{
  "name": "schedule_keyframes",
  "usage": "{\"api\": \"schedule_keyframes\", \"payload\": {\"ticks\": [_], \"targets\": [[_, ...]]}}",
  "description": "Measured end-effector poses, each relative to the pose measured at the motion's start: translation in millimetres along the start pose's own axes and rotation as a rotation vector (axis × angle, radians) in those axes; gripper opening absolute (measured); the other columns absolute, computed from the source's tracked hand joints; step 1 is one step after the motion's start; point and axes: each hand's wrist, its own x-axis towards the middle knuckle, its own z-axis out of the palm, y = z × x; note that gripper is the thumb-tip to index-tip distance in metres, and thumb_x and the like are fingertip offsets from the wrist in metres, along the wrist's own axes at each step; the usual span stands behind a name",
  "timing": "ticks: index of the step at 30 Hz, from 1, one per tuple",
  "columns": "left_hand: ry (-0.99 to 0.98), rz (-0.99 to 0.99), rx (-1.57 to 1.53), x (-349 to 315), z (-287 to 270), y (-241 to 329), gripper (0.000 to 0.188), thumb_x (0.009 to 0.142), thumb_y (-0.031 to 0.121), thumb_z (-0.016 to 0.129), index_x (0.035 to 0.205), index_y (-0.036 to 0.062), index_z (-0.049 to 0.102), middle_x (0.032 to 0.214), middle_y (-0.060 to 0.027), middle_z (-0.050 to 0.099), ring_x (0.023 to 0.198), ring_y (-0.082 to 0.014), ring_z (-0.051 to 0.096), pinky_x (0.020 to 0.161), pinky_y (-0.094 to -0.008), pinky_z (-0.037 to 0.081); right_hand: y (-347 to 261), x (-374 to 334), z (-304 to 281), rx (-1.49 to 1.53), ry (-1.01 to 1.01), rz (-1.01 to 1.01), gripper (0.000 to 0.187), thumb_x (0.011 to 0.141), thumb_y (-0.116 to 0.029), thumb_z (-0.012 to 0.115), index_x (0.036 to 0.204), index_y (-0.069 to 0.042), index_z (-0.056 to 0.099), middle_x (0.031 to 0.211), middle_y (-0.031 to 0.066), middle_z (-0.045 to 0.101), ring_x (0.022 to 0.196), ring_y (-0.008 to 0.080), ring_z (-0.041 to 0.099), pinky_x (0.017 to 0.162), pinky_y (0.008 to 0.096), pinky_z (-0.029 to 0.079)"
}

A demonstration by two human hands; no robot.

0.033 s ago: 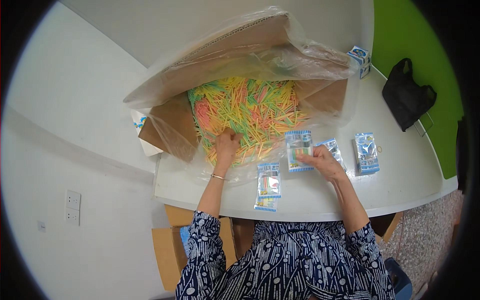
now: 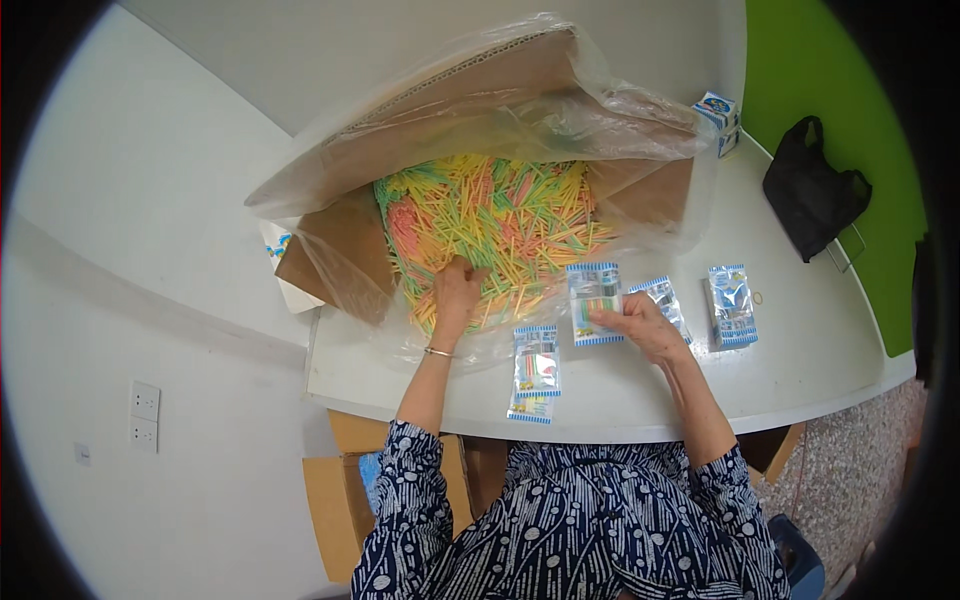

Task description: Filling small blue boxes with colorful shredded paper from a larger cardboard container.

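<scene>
A large carton lined with clear plastic (image 2: pixel 640 190) lies open toward me, full of thin green, yellow and pink sticks (image 2: pixel 500 220). My left hand (image 2: pixel 457 300) reaches into the near part of the pile with its fingers bent down. Its fingertips are partly hidden, so whatever they pinch does not show clearly. Over the table, my right hand (image 2: pixel 645 325) grips a small blue-and-white packet (image 2: pixel 595 300) by its right edge, thumb on the front. Coloured sticks show through the packet's clear window. Just behind that hand is a silvery packet (image 2: pixel 665 295).
Two overlapping packets (image 2: pixel 537 360) lie near the white table's (image 2: pixel 600 400) front edge. Further right are a stack of packets (image 2: pixel 732 305), a rubber band (image 2: pixel 757 298) and a black bag (image 2: pixel 815 190). Small boxes (image 2: pixel 717 110) stand behind the carton's right side. An open carton (image 2: pixel 330 510) sits below the table.
</scene>
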Motion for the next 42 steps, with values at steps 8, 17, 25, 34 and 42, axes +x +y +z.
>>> {"api": "schedule_keyframes", "payload": {"ticks": [8, 17, 25, 34, 42], "targets": [[0.055, 0.103, 0.064, 8.9, -3.9, -13.9, 0.021, 0.073, 0.015, 0.068, 0.08, -0.0016, 0.058, 0.061, -0.0149, 0.059, 0.061, -0.0288, 0.06, 0.061, -0.0364, 0.047, 9.1, 9.6, 7.8, 0.017, -0.05, 0.065, 0.03, 0.083, -0.025, 0.07, 0.094, 0.003, 0.069, 0.088, 0.0046, 0.069, 0.079, 0.0075, 0.06, 0.075, 0.0219, 0.045], [-0.199, 0.072, -1.056, -14.8, -45.4, 112.2, 0.014, 0.089, 0.005, 0.058, 0.102, 0.0018, 0.055, 0.081, -0.0031, 0.063, 0.071, -0.0089, 0.06, 0.068, -0.0206, 0.048, 8.5, 11.7, 10.4, -0.034, -0.19, 0.103, 0.028, 0.083, -0.026, 0.07, 0.089, 0.001, 0.07, 0.082, 0.0024, 0.068, 0.074, 0.0057, 0.057, 0.069, 0.0208, 0.043], [-0.349, 0.229, -0.877, -41.7, -17.3, 105.4, 0.008, 0.087, 0.009, 0.062, 0.088, 0.0008, 0.062, 0.077, -0.0021, 0.062, 0.072, -0.0094, 0.058, 0.072, -0.0218, 0.046, 3.2, 9.1, 15.4, -0.059, -0.232, 0.086, 0.026, 0.082, -0.027, 0.071, 0.081, -0.001, 0.071, 0.072, -0.0036, 0.061, 0.064, 0.0024, 0.049, 0.056, 0.0196, 0.037], [-0.841, -0.034, -0.468, -59.9, -35.8, 83.3, 0.023, 0.08, 0.02, 0.069, 0.093, 0.0009, 0.067, 0.099, -0.009, 0.061, 0.095, -0.0176, 0.055, 0.079, -0.032, 0.044, 0.4, -19.0, 16.6, -0.417, -0.079, -0.09, 0.033, 0.08, -0.03, 0.071, 0.087, 0.002, 0.067, 0.07, 0.0057, 0.06, 0.067, 0.0161, 0.055, 0.063, 0.0283, 0.044], [-0.211, 0.515, 0.004, -78.5, -22.3, 79.6, 0.034, 0.075, 0.022, 0.071, 0.097, -0.0016, 0.06, 0.104, -0.0147, 0.058, 0.1, -0.0322, 0.052, 0.086, -0.0393, 0.042, 30.3, -35.8, -32.8, -1.337, 0.785, -0.401, 0.03, 0.073, -0.019, 0.072, 0.086, 0.004, 0.058, 0.098, 0.0175, 0.051, 0.09, 0.0351, 0.049, 0.076, 0.0428, 0.041]]}}
